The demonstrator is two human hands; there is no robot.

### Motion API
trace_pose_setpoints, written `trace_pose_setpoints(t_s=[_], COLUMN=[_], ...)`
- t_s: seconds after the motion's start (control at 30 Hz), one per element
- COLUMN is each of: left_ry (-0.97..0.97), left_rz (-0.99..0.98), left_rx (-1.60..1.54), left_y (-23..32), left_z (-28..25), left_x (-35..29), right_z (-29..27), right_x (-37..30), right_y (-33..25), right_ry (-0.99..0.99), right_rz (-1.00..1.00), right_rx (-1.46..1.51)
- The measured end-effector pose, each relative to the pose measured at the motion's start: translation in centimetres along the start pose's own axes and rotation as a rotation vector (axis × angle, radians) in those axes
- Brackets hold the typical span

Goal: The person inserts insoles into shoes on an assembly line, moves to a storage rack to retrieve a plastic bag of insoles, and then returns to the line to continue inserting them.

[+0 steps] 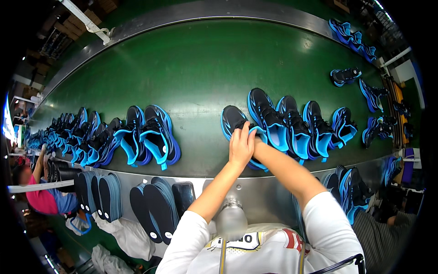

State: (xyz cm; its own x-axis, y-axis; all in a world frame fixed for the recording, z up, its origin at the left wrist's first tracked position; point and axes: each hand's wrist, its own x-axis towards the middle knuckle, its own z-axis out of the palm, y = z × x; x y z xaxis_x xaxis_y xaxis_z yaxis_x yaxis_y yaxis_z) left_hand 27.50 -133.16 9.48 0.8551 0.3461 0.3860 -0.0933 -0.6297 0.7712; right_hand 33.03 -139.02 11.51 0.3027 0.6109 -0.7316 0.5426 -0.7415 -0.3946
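A black sneaker [231,117] with bright blue trim lies toe-away on the green belt in front of me. My left hand [241,145] is closed over its tongue and laces, fingers bent against the upper. My right hand [258,145] reaches to the shoe's opening, crossing behind the left hand. Its fingers are hidden, apparently within the shoe. Close on the right stands a matching sneaker [261,102], with several more sneakers [292,112] lined up beyond it.
To the left, a pair of sneakers [157,119] leads a long row along the green belt [200,59]. Stacks of black insoles [160,201] and a phone [183,196] lie on the near metal ledge [264,187]. A clear bottle [232,219] stands before me. Another person [50,194] is at far left.
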Motion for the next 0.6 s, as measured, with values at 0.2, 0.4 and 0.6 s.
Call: trace_pose_setpoints(t_s=[0.2,0.4,0.6], left_ry=[-0.020,0.088,-0.192], left_rz=[0.145,0.046,-0.030], left_rx=[0.058,-0.063,-0.029], left_y=[-1.0,-1.6,-1.8], left_z=[0.2,0.7,-0.3], left_x=[0.2,-0.1,0.0], right_z=[2.6,3.4,-0.8], right_x=[3.0,1.7,-6.8], right_y=[1.0,2.2,-0.8], right_ry=[0.174,0.413,-0.237], right_rz=[-0.028,-0.157,-0.096], right_rx=[-0.243,-0.470,-0.250])
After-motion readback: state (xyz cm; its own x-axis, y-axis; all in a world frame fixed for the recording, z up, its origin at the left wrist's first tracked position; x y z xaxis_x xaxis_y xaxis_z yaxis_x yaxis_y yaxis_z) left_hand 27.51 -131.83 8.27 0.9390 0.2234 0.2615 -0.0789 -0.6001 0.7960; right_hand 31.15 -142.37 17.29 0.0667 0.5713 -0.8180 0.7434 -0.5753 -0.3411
